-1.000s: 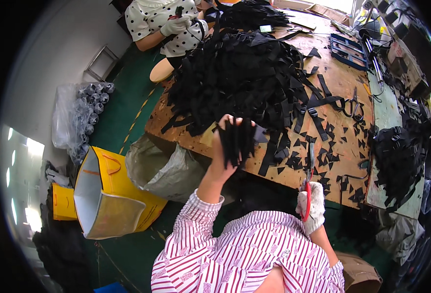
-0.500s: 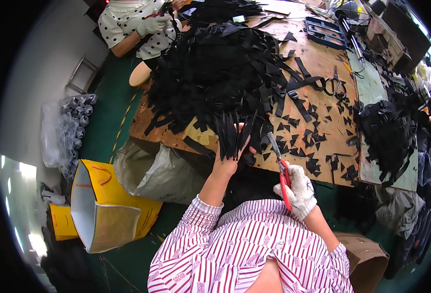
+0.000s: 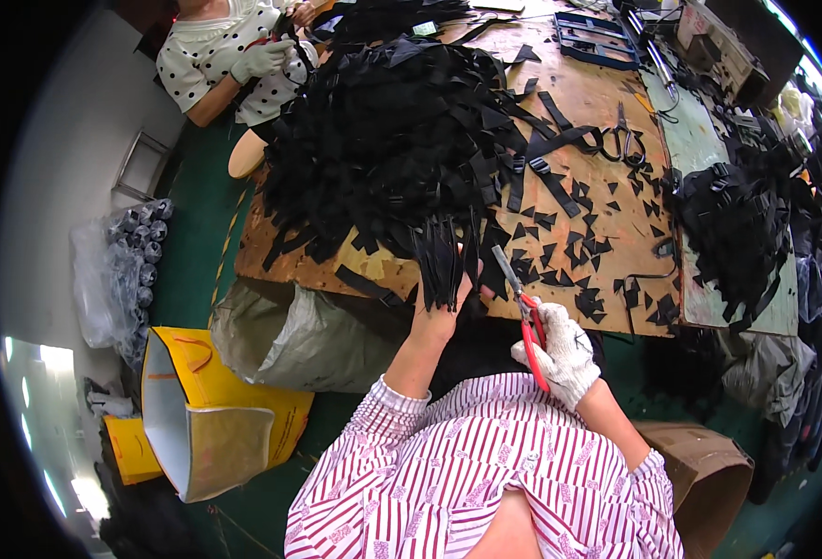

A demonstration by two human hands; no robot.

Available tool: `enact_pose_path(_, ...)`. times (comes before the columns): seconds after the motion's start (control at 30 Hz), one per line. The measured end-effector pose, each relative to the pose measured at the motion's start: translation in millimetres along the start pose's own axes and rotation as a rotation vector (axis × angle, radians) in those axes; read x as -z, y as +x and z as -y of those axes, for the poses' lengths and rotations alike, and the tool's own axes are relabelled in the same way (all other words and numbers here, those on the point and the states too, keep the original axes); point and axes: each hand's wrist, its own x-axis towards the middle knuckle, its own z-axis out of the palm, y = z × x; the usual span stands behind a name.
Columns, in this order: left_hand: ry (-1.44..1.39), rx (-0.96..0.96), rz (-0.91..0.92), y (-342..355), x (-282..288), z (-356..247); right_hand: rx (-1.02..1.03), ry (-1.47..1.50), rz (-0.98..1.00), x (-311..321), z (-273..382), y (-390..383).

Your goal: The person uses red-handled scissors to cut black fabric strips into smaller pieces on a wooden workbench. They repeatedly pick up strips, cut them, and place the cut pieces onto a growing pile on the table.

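My bare left hand (image 3: 468,287) is closed around a bunch of black fabric strips (image 3: 440,264) at the table's near edge. Their upper ends overlap the large black heap behind, and their lower ends hang over my wrist. Just to the right, my right hand (image 3: 564,356), in a white knit glove, grips red-handled pliers (image 3: 533,349). The long grey metal jaws point up and left, close to the strips but apparently apart from them. The fingers of my left hand are partly hidden by the strips.
A heap of black straps (image 3: 383,140) covers much of the wooden table (image 3: 648,289). Small black offcuts and black-handled scissors (image 3: 623,140) lie to its right. Beyond are a blue tray (image 3: 597,42) and a gloved co-worker (image 3: 264,61). Yellow bags (image 3: 234,410) stand at lower left.
The whole view has shifted slightly. The pliers' jaws lean further left, nearer the strips. My left hand keeps its hold on the bunch.
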Motion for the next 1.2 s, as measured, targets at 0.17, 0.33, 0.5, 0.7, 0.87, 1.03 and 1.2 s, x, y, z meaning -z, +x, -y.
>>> enact_pose_path(0.17,-0.439,0.217,-0.110,1.2,-9.0,-14.7,-0.006,-0.008,-0.017,-1.8,-5.3,0.0)
enact_pose_path(0.33,-0.564,0.262,-0.135,-2.0,-18.1,-31.6,-0.004,-0.003,-0.012,3.7,3.3,2.9)
enact_pose_path(0.5,-0.557,0.276,-0.166,-2.1,-22.3,-32.1,-0.052,0.097,-0.020,-2.0,-2.3,0.2)
enact_pose_path(0.7,-0.407,0.296,-0.186,1.3,-20.4,-11.1,-0.081,0.144,0.012,-1.6,-2.8,-0.8)
enact_pose_path(0.87,-0.518,0.225,-0.193,-7.7,-32.6,-22.3,-0.082,0.099,0.004,-0.4,-3.1,2.7)
enact_pose_path(1.03,-0.470,0.184,-0.162,-5.9,-36.1,-18.9,-0.103,0.194,-0.024,-4.2,1.1,-2.8)
enact_pose_path(1.2,-0.574,0.181,-0.221,-6.3,-38.0,-12.9,-0.136,0.210,0.002,-1.4,-1.0,-1.4)
